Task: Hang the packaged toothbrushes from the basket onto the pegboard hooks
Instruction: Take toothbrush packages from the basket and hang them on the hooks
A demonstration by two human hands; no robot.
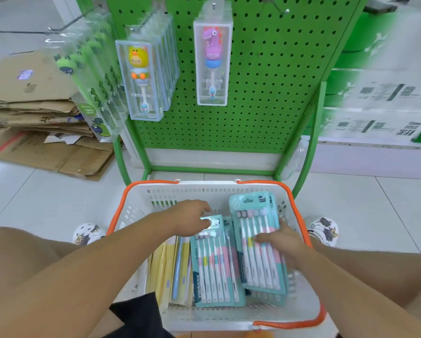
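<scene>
In the basket [136,211], the right hand [281,242] grips a tilted teal toothbrush pack [258,240] by the right wall. The left hand [192,215] pinches the flat pack [214,259] at its top. Both packs point lengthwise toward the pegboard [265,81], beyond the basket's far edge.

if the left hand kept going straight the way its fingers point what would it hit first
Probably the raised teal toothbrush pack that the right hand holds. The left hand points right, across the basket, already touching the top of another teal pack; depth is unclear.
</scene>
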